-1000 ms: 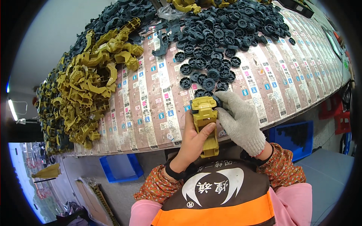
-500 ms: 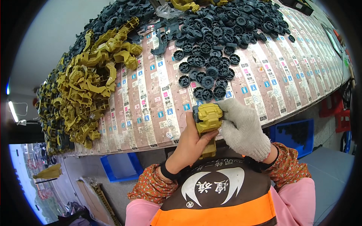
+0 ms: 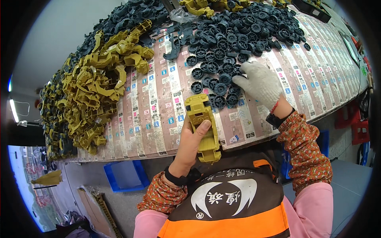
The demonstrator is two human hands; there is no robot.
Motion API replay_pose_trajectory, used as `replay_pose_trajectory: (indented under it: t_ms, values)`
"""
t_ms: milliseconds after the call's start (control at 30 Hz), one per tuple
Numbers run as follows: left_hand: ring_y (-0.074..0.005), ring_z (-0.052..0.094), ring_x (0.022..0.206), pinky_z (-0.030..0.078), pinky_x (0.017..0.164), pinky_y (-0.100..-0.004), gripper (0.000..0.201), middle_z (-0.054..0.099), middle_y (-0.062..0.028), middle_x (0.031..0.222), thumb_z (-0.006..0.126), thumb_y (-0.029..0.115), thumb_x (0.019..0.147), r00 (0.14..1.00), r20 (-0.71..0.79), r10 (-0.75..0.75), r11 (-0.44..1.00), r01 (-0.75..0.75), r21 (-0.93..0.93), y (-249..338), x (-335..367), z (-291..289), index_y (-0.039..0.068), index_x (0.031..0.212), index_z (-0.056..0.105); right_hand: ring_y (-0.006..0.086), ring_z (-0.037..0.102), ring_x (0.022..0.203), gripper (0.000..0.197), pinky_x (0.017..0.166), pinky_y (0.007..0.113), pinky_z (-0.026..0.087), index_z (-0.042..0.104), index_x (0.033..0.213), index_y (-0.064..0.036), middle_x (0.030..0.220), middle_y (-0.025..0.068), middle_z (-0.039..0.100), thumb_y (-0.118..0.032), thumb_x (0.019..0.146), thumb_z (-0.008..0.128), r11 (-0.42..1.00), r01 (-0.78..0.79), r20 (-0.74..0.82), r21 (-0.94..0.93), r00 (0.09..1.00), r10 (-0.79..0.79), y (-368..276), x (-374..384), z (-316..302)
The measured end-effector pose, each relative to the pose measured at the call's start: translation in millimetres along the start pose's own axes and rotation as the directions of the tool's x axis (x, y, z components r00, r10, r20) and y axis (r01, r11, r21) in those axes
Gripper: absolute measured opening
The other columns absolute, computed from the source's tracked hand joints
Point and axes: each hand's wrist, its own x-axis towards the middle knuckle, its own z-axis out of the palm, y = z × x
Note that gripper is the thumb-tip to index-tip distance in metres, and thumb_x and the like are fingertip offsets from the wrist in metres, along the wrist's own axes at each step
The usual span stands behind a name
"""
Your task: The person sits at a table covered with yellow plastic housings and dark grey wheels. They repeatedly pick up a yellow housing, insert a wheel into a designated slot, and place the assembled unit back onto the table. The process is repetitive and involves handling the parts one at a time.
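Observation:
My left hand (image 3: 191, 142) is wrapped round a yellow plastic toy car body (image 3: 207, 137), with the thumb pressed on the side facing up. A dark wheel shows at the body's far right edge. My right hand (image 3: 262, 82), in a whitish knitted glove, is over the near right edge of a heap of black toy wheels (image 3: 222, 53). Its thumb and forefinger are parted beside some of the wheels; the other fingertips are partly hidden.
At the left lies a large pile of yellow toy car bodies (image 3: 93, 85), with dark plastic parts (image 3: 119, 20) behind it. A clear plastic bag (image 3: 182, 16) lies at the back of the table (image 3: 151, 119). Below stand a blue bin (image 3: 126, 176) and red stools (image 3: 359, 131).
My right hand has left the toy car body and moved forward to the wheels. My left hand has turned the body and now holds it alone, a little further left.

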Motion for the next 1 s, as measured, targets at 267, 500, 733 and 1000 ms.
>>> replay_pose_trajectory:
  t_ms: [267, 500, 733, 1000]
  values:
    - [-0.0159, 0.070, 0.106, 0.063, 0.087, -0.0342, 0.044, 0.066, -0.0043, 0.122, 0.070, 0.028, 0.106, 0.999, -0.019, 0.047, 0.965, -0.050, -0.257, 0.3, 1.5, -7.0, 0.008, 0.141, 0.052, 0.0407, 0.070, 0.095, 0.024, 0.082, 0.050, 0.056, 0.063, 0.107, -0.0051, 0.097, 0.0173, 0.066, -0.020, 0.092, 0.074, 0.987, 0.072, -0.097, 0.144, 0.994, -0.058, -9.6, -12.2, 7.0]
    - [-0.0153, 0.072, 0.087, 0.065, 0.071, -0.0348, 0.036, 0.068, -0.0039, 0.107, 0.065, 0.035, 0.109, 0.985, -0.147, 0.095, 0.931, -0.140, -0.337, 1.1, 9.4, 1.4, 0.011, 0.134, 0.057, 0.0436, 0.073, 0.091, 0.019, 0.078, 0.047, 0.057, 0.059, 0.113, -0.0042, 0.096, 0.0204, 0.073, -0.007, 0.097, 0.068, 0.719, -0.009, 0.128, 0.695, 0.985, -0.112, -63.9, -88.9, -17.5]
    - [-0.0144, 0.070, 0.095, 0.062, 0.078, -0.0311, 0.038, 0.067, -0.0040, 0.113, 0.070, 0.028, 0.107, 0.966, -0.147, 0.211, 0.939, -0.242, -0.244, 0.9, 7.4, 14.0, 0.009, 0.136, 0.055, 0.0454, 0.072, 0.092, 0.035, 0.077, 0.050, 0.057, 0.061, 0.130, -0.0025, 0.101, 0.0241, 0.072, -0.003, 0.096, 0.068, 0.727, 0.118, 0.008, 0.677, 0.986, -0.167, -79.7, -119.2, 3.7]
    - [-0.0138, 0.069, 0.099, 0.062, 0.081, -0.0306, 0.038, 0.066, -0.0044, 0.118, 0.070, 0.021, 0.106, 0.940, -0.192, 0.280, 0.928, -0.317, -0.198, -4.8, 5.7, 15.4, 0.008, 0.138, 0.053, 0.0463, 0.072, 0.082, 0.038, 0.070, 0.052, 0.056, 0.060, 0.131, -0.0026, 0.091, 0.0251, 0.071, -0.001, 0.093, 0.064, 0.741, 0.141, -0.013, 0.656, 0.984, -0.176, -77.7, -133.8, 8.8]
